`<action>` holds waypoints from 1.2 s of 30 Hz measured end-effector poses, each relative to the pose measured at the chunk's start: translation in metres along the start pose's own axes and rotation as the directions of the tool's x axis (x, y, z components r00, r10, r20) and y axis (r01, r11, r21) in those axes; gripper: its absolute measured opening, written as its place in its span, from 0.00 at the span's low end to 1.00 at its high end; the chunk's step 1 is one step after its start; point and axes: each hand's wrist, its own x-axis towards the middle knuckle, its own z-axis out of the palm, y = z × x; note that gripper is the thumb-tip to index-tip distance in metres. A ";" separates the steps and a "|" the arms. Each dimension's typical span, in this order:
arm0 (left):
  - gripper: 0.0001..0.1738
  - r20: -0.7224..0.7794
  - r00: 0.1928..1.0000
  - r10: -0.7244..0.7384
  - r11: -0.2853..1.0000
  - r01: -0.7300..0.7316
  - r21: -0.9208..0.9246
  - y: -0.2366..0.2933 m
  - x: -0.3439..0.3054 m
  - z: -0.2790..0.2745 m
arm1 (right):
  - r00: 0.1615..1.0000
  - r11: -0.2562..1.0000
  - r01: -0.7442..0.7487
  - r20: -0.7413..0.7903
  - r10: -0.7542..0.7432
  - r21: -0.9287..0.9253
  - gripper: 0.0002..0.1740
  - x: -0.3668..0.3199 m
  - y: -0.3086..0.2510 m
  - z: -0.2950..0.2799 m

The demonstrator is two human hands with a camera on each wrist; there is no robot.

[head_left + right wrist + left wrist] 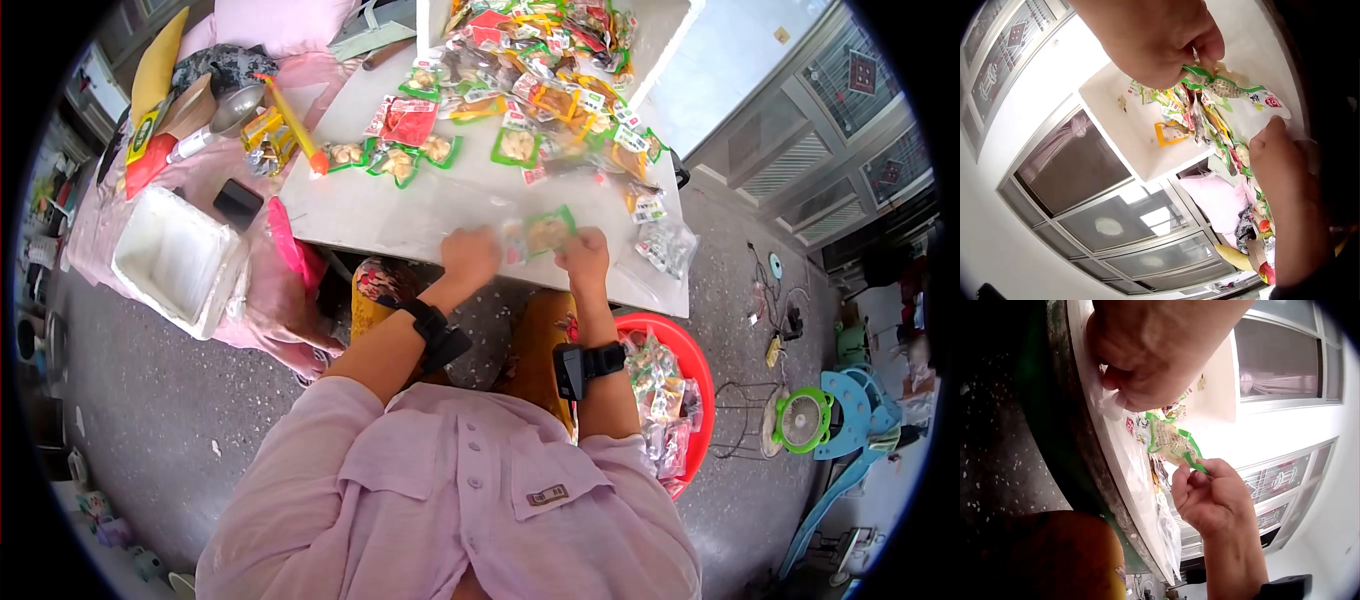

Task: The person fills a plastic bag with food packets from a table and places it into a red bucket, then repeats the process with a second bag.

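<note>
A green-edged food packet point(548, 232) is held over the front of the white table, between both hands. The right hand point(585, 262) pinches its corner; the left wrist view shows this right hand point(1213, 500) with thumb and curled fingers on the packet's green edge point(1175, 442). Curled beside the other end, the left hand point(470, 256) grips clear plastic point(1110, 405), seen under the left hand point(1147, 359) in the left wrist view. A red and white label shows at that end of the packet point(1225, 87) in the right wrist view, where the left hand point(1282, 162) meets it.
Many packets point(520, 70) lie heaped from a white box across the table point(390, 215). Clear bags point(665, 248) rest at its right corner. A red basin point(705, 400) of packets stands on the floor. At left are a white foam box point(180, 255), a phone point(238, 204) and a yellow-orange stick point(290, 122).
</note>
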 end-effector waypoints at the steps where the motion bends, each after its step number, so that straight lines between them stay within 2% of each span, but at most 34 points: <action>1: 0.06 0.009 1.000 0.005 1.000 -0.005 -0.005 0.002 -0.001 -0.002 | 1.000 0.999 0.015 -0.004 -0.015 -0.041 0.07 -0.003 -0.004 0.002; 4: 0.06 -0.047 0.999 0.020 0.998 -0.023 -0.054 0.002 -0.003 -0.002 | 1.000 1.000 0.003 -0.030 -0.003 -0.009 0.07 0.003 0.002 0.004; 7: 0.06 0.019 0.999 -0.034 0.994 0.035 -0.107 0.006 -0.003 -0.008 | 0.986 0.978 -0.161 -0.028 0.166 0.133 0.07 -0.003 0.003 0.013; 10: 0.07 -0.061 0.997 0.047 0.998 -0.050 -0.039 0.009 -0.004 -0.016 | 0.963 0.907 -0.246 -0.021 0.269 0.340 0.08 -0.014 0.012 0.019; 13: 0.08 -0.024 0.996 0.085 0.993 -0.083 0.084 0.010 -0.002 -0.027 | 0.956 0.855 -0.277 0.038 0.291 0.439 0.09 -0.017 0.015 0.017; 16: 0.05 -0.041 0.998 0.056 0.997 -0.058 -0.042 0.009 -0.004 -0.034 | 0.953 0.795 -0.290 0.086 0.290 0.533 0.10 -0.020 0.016 0.008; 23: 0.03 -0.092 0.982 0.165 0.986 -0.163 0.022 0.001 -0.015 -0.019 | 0.927 0.696 -0.375 0.220 0.305 0.612 0.08 -0.024 0.029 0.011; 26: 0.03 -0.111 0.980 0.164 0.985 -0.168 -0.029 0.000 -0.015 -0.018 | 0.930 0.728 -0.356 0.148 0.335 0.586 0.06 -0.028 0.024 0.013; 27: 0.03 -0.109 0.983 0.149 0.986 -0.156 -0.060 -0.001 -0.014 -0.017 | 0.939 0.776 -0.339 0.140 0.315 0.531 0.05 -0.031 0.021 0.011; 29: 0.04 -0.104 0.985 0.140 0.977 -0.154 -0.147 0.000 -0.014 -0.021 | 0.954 0.860 -0.300 0.128 0.272 0.412 0.04 -0.036 0.013 0.006; 31: 0.04 -0.094 0.984 0.150 0.952 -0.170 -0.254 0.000 -0.017 -0.026 | 0.981 0.959 -0.193 0.072 0.182 0.206 0.04 -0.030 0.004 -0.001; 32: 0.04 -0.097 0.986 0.137 0.955 -0.158 -0.249 -0.005 -0.017 -0.021 | 0.990 0.986 -0.136 0.052 0.132 0.097 0.03 -0.027 -0.003 -0.005; 36: 0.05 -0.076 0.993 0.087 0.957 -0.104 -0.272 -0.012 -0.014 -0.006 | 0.993 0.997 -0.070 0.099 0.068 0.013 0.03 -0.012 -0.035 -0.016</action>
